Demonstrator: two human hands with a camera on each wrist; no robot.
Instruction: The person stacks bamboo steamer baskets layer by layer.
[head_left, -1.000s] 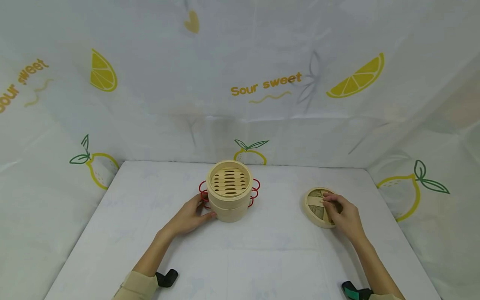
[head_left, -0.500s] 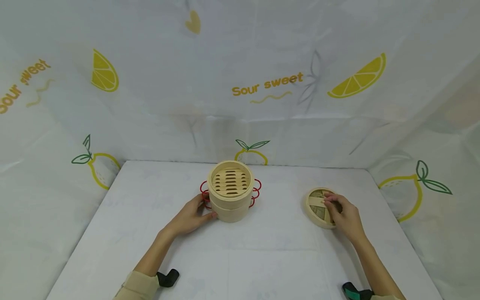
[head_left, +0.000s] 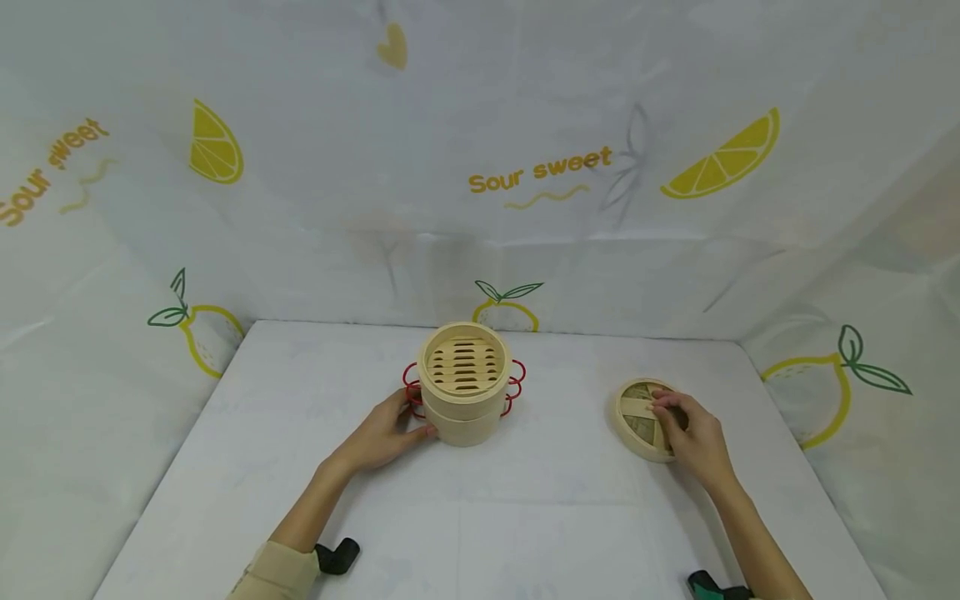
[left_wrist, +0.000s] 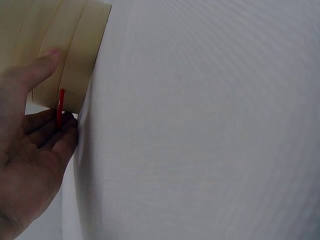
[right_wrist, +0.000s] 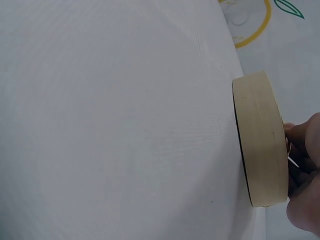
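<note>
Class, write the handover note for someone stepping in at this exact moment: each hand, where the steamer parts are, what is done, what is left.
Left hand: rests against the side of the steamer, thumb on its wall, fingers by the red trivet under it.
Right hand: fingertips pinch the handle on the lid.
Steamer: two stacked tiers, mid-table, open on top, slats showing.
Lid: flat on the table, to the right, apart from the steamer.
Done: the lid is off.
Left: probably lift the lid and set it on the steamer while the left hand steadies it.
</note>
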